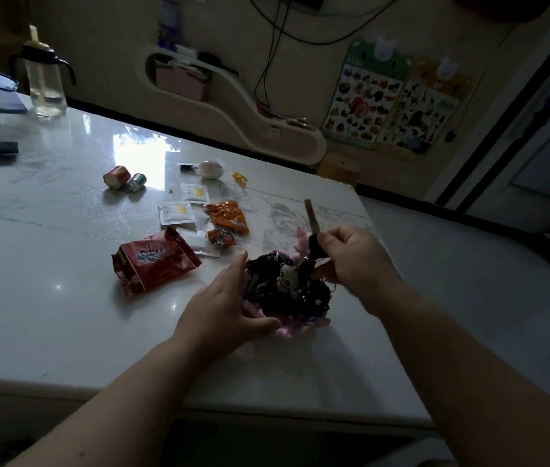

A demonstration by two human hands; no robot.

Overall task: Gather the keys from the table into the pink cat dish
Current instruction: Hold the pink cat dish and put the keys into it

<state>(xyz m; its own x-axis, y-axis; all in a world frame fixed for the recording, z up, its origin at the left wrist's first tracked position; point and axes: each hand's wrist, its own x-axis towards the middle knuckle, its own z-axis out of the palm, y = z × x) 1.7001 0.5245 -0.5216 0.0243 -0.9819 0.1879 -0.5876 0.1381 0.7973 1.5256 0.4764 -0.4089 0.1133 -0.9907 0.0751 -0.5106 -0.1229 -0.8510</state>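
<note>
Pink dish (pixel 300 326) sat near the desk (pixel 64 230) edge, steadied by my left hand (pixel 230 305) with fingers spread round its rim, while my right hand (pixel 351 257) pinched a key (pixel 312 219) upright above the keys (pixel 287 281) already inside.

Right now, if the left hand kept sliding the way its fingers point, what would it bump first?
Probably the keys heaped in the pink cat dish; the left hand already cups its rim.

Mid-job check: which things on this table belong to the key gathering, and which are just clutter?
Job:
pink cat-shaped dish
dark bunch of keys with panda charm
black-headed metal key in right hand
left hand

Clutter:
red snack packet
orange snack packet
white lemon sachets
clear water bottle
</note>
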